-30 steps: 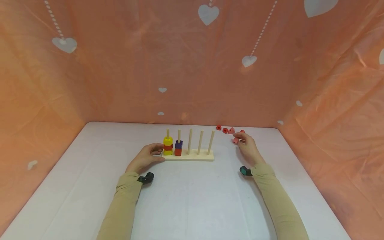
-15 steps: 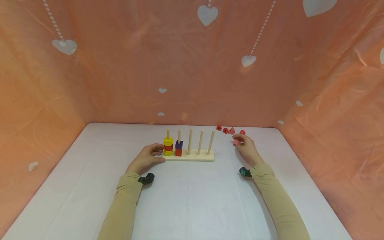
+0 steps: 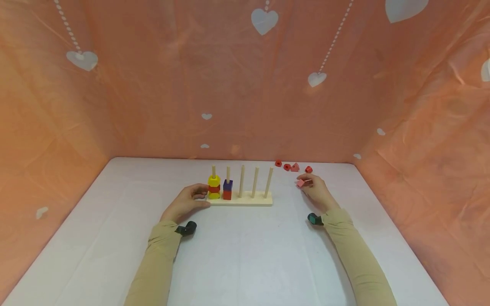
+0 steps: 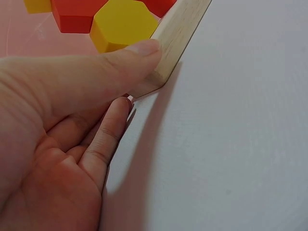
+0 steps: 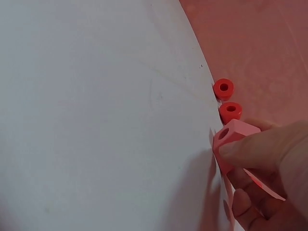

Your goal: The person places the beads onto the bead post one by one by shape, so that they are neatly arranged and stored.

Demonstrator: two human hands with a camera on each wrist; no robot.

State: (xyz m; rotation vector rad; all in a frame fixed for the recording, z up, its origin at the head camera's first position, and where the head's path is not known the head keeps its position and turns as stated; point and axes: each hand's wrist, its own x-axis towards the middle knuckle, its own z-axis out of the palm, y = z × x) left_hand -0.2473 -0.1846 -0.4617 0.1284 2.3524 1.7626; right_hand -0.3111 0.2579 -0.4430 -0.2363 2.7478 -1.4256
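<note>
My left hand grips the left end of a wooden peg stand; in the left wrist view its thumb presses the front edge of the base. On the leftmost peg are yellow blocks with a red one between them. The second peg bears a purple block over a red block; three pegs stand bare. To the right of the stand, my right hand pinches a pink block between thumb and fingers, its round hole showing in the right wrist view.
Red beads, a pink block and another red bead lie near the table's back right edge. An orange cloth with white hearts rises behind and beside the white table.
The pink block has turned in my right hand, which has drawn slightly toward me, uncovering the red bead behind it. My left hand stays on the stand.
</note>
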